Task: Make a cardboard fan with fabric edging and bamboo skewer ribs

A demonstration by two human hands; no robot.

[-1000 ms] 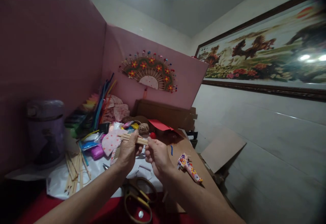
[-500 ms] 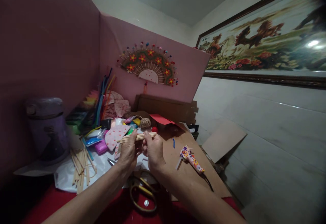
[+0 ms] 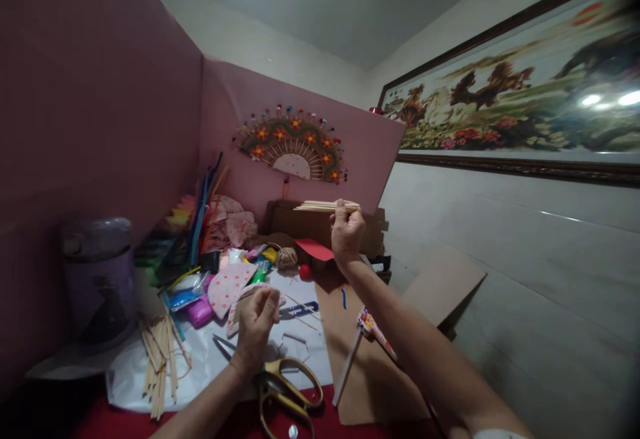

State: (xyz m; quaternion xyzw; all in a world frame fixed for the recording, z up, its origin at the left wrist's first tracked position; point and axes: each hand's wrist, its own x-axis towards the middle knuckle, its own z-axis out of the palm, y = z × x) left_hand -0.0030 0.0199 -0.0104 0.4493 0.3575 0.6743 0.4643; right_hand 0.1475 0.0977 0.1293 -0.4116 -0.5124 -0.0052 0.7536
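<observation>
A bundle of thin wooden sticks (image 3: 320, 206) lies level in my right hand (image 3: 347, 229), which is raised in front of the pink board, fingers wrapped round its right end. My left hand (image 3: 257, 322) is lower, over the white sheet, with its fingers curled together; what they hold, if anything, is too small to make out. Just below it rest large gold-handled scissors (image 3: 293, 386). Beside it lie a dotted fabric piece (image 3: 230, 286) and a dark blue tool (image 3: 299, 310). A patterned glue gun (image 3: 373, 326) is partly behind my right forearm.
More sticks (image 3: 159, 359) lie at left near a purple container (image 3: 100, 286). Behind are a twine ball (image 3: 287, 258), red paper (image 3: 314, 249) and coloured packets. A decorated fan (image 3: 290, 142) hangs on the pink board (image 3: 370, 152). Cardboard (image 3: 370, 386) lies at right.
My hands have moved apart. The right one has risen with the stick bundle, and the left has let go of the bundle and dropped lower. The dark blue tool is now uncovered.
</observation>
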